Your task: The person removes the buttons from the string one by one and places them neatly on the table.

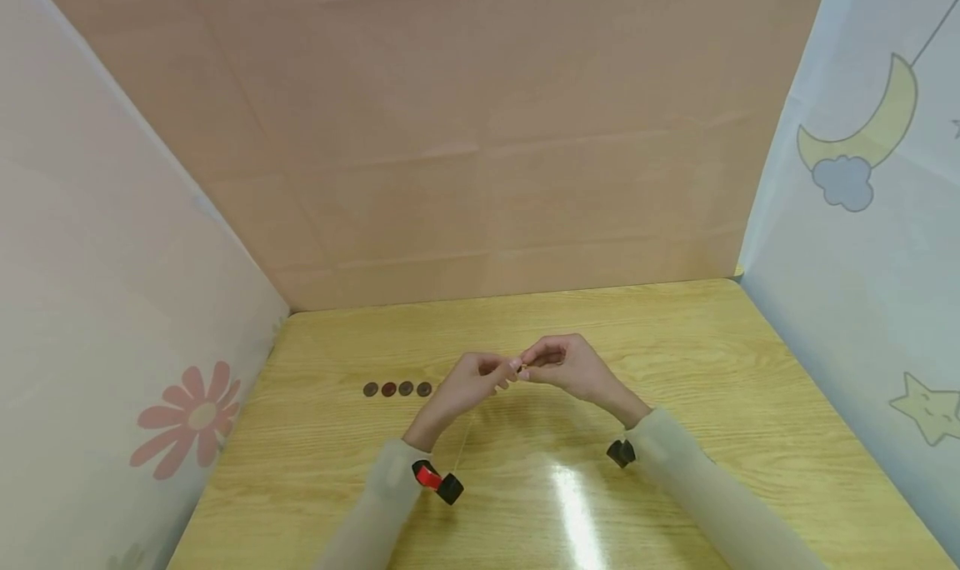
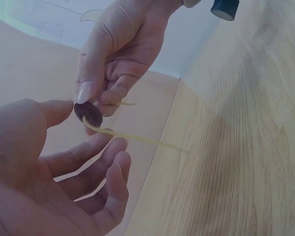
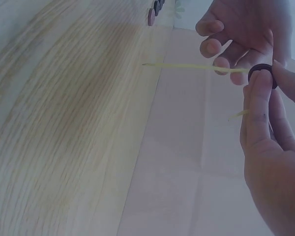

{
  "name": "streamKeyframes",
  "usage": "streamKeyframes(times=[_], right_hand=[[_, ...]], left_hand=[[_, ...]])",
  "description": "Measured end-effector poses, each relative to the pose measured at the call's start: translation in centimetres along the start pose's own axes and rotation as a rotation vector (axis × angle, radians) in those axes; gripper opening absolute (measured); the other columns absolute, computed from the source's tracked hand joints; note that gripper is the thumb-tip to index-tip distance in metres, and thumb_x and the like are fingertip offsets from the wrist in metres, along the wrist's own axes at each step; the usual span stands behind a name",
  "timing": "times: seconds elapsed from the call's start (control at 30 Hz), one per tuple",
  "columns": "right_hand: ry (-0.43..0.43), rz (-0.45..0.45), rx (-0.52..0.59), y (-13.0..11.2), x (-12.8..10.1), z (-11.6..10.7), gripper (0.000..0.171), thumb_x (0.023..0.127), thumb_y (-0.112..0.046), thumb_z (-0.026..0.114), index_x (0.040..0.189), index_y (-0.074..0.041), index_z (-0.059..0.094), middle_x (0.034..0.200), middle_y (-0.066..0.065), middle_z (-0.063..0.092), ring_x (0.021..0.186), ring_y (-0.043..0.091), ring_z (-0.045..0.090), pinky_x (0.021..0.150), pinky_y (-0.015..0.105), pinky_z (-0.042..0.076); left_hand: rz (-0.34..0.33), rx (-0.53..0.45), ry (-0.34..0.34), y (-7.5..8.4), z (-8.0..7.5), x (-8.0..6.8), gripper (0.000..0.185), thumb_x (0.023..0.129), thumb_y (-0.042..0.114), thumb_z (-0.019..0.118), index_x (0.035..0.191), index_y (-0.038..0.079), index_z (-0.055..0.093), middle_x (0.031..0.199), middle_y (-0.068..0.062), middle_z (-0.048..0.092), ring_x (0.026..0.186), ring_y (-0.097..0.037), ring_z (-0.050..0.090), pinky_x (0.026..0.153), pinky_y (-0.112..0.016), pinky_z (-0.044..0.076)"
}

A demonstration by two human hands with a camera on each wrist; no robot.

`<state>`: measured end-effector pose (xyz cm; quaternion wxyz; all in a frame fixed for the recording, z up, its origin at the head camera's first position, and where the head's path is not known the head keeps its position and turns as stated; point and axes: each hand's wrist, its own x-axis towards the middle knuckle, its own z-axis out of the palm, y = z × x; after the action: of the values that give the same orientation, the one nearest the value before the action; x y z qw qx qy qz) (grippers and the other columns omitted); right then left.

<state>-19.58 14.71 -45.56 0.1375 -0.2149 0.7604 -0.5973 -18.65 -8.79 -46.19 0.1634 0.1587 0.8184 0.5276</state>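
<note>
Above the pale wooden table (image 1: pixel 675 362), right hand (image 1: pixel 570 366) pinches a small dark round button (image 2: pixel 88 114); left hand (image 1: pixel 468 384), fingers loose, should steady the thin yellowish cord (image 2: pixel 137 138) taut

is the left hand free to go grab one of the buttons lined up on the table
Probably not right away. The row of buttons lies open on the table close beside the left hand, with nothing between, but that hand is at the button and yellow string which the right hand pinches.

Dark button (image 2: pixel 88 113) on pale cord (image 2: pixel 137 138)
</note>
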Motion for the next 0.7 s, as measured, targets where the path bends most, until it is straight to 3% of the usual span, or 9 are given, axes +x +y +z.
streamKeyframes(times=[0.1,0.23,0.33,0.47,0.7], right_hand=[[-0.012,-0.014,0.009,0.07,0.03,0.08,0.022,0.093,-0.018,0.082,0.109,-0.005,0.077,0.112,0.018,0.078,0.095,0.018,0.078,0.087,0.037,0.064],[-0.017,-0.026,0.016,0.02,0.06,0.16,0.02,0.093,-0.015,0.082,0.109,-0.004,0.078,0.111,0.019,0.078,0.094,0.018,0.078,0.085,0.031,0.064],[-0.017,-0.024,0.02,-0.13,0.06,0.21,0.017,0.093,-0.011,0.081,0.108,-0.004,0.078,0.111,0.019,0.078,0.096,0.027,0.078,0.084,0.03,0.064],[-0.016,-0.013,0.022,-0.16,-0.02,0.22,0.017,0.093,-0.012,0.081,0.108,-0.006,0.078,0.11,0.015,0.079,0.1,0.037,0.077,0.084,0.033,0.064],[-0.018,-0.008,0.023,0.01,-0.04,0.23,0.021,0.092,-0.017,0.083,0.109,-0.006,0.077,0.109,0.014,0.078,0.101,0.042,0.075,0.085,0.033,0.064]], left_hand=[[-0.03,-0.016,-0.009,0.04,0.08,0.0,0.037,0.108,0.047,0.056,0.111,0.018,0.08,0.115,-0.004,0.076,0.103,-0.018,0.068,0.097,-0.056,0.057],[-0.055,-0.036,-0.014,0.18,0.09,-0.01,0.035,0.109,0.041,0.056,0.114,0.016,0.079,0.118,-0.016,0.075,0.104,-0.021,0.068,0.098,-0.06,0.056],[-0.06,-0.054,-0.019,0.24,0.04,-0.07,0.037,0.108,0.04,0.057,0.118,0.012,0.078,0.123,-0.023,0.072,0.105,-0.024,0.068,0.098,-0.06,0.056],[-0.054,-0.057,-0.018,0.25,0.06,-0.08,0.041,0.107,0.044,0.059,0.121,0.01,0.078,0.123,-0.022,0.072,0.104,-0.023,0.068,0.098,-0.06,0.056],[-0.046,-0.054,0.0,0.06,0.17,0.06,0.043,0.105,0.048,0.061,0.118,0.011,0.079,0.119,-0.019,0.074,0.104,-0.025,0.068,0.098,-0.057,0.057]])
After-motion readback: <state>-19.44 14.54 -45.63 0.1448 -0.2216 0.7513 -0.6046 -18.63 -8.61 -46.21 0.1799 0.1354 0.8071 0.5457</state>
